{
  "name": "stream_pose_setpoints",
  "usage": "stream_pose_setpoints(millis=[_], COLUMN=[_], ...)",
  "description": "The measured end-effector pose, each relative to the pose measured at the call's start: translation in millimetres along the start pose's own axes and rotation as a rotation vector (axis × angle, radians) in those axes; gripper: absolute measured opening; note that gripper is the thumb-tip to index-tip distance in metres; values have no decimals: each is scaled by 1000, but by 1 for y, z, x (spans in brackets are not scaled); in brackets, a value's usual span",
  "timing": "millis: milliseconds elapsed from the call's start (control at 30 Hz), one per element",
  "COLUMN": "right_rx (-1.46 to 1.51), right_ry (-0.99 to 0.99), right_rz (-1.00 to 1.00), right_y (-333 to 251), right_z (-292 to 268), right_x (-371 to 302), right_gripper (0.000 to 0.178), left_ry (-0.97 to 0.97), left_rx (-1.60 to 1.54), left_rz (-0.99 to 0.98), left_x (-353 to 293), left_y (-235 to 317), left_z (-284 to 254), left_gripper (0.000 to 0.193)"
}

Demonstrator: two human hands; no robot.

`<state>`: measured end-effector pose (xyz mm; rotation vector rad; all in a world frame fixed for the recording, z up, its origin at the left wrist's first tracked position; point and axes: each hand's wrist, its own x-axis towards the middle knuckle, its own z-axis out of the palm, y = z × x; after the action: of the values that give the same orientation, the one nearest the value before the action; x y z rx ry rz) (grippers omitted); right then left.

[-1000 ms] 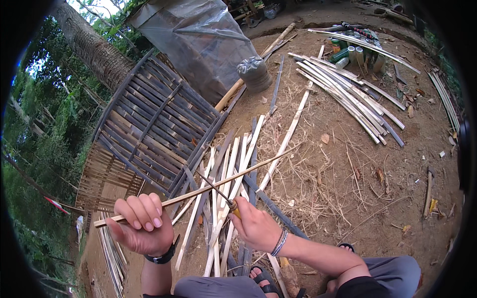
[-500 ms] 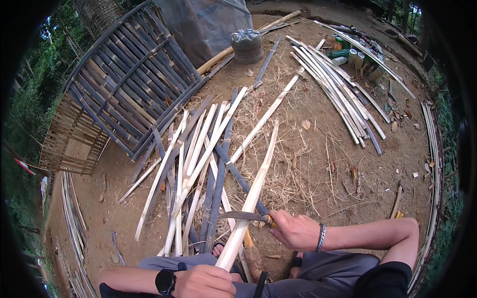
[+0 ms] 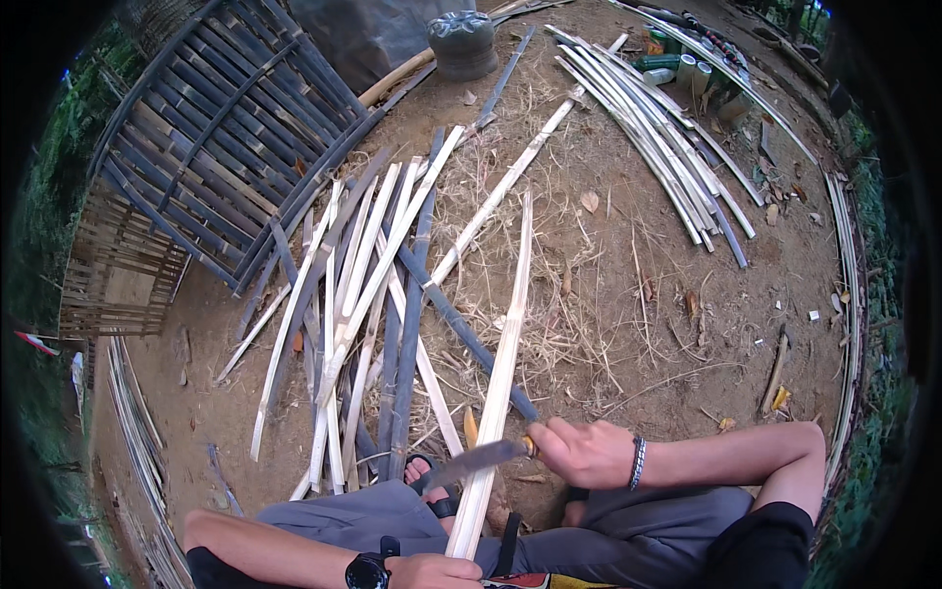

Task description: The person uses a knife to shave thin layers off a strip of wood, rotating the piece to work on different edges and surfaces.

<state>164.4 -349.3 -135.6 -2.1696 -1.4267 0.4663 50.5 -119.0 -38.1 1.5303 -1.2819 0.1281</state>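
Note:
My left hand [image 3: 434, 571] is closed round the near end of a pale split bamboo strip [image 3: 502, 378], low at the front of my lap. The strip runs away from me and tapers to a narrow far tip above the ground. My right hand [image 3: 581, 454] grips the handle of a knife, and the knife's blade [image 3: 479, 459] points left across the strip. Blade and strip overlap in view; whether the edge touches the wood I cannot tell. Most of the handle is hidden in my fist.
A pile of pale and dark bamboo strips [image 3: 368, 294] lies left of centre. More strips [image 3: 667, 147] lie far right, near green bottles and cut bamboo tubes [image 3: 693, 79]. A dark bamboo rack [image 3: 231, 128] leans far left, near a dark plastic container [image 3: 462, 47]. Shavings cover the soil.
The knife has tilted, its tip now lower and nearer me. The strip stands steeper in view, and my left hand has shifted lower and slightly right. The whole scene has moved slightly up and left.

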Motion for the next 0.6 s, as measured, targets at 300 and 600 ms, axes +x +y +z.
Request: stream_pose_setpoints(millis=[300, 600], right_rx=[23, 92], right_ry=[-76, -7], right_rz=[122, 190], right_y=[8, 20], right_z=[-7, -9], right_x=[-6, 7], right_gripper=[43, 30], left_ry=[12, 8], left_rx=[0, 20], left_rz=[24, 5], left_x=[8, 18], left_y=[-9, -5], left_z=[3, 0], left_gripper=[20, 23])
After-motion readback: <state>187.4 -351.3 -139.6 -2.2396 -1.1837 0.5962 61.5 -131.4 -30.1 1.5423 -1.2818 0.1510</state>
